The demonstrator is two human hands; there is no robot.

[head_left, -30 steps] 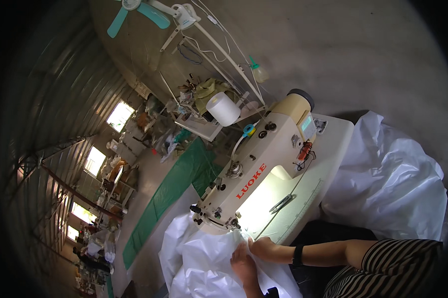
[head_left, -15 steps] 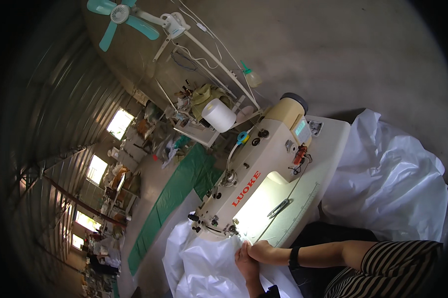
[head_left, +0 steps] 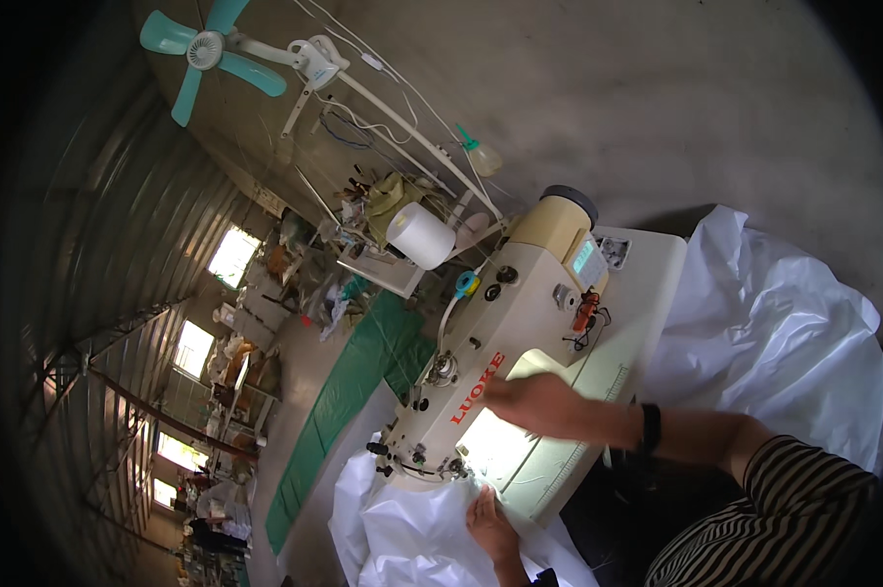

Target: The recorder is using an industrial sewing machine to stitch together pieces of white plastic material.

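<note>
My left hand (head_left: 491,523) is at the needle end of a white sewing machine (head_left: 505,318), its fingers closed on the edge of a glossy white sheet (head_left: 412,523). The sheet hangs off the left end of the machine, partly under the head. My right hand (head_left: 541,406) is raised over the lit machine bed (head_left: 559,470), in front of the arm. Its fingers are curled and slightly blurred, so whatever they hold is hidden. Thread snips seen on the bed earlier do not show now.
More white sheeting (head_left: 764,323) is heaped right of the machine table. A thread cone (head_left: 422,236) stands behind the machine, with a teal-bladed fan (head_left: 205,50) on a pole above. A long green sheet (head_left: 349,391) lies on the floor at left. Red-handled tools (head_left: 585,311) hang on the machine.
My right hand has left the sheet edge beside my left hand and moved up and right over the machine bed, covering where the snips lay. My left hand stays by the needle.
</note>
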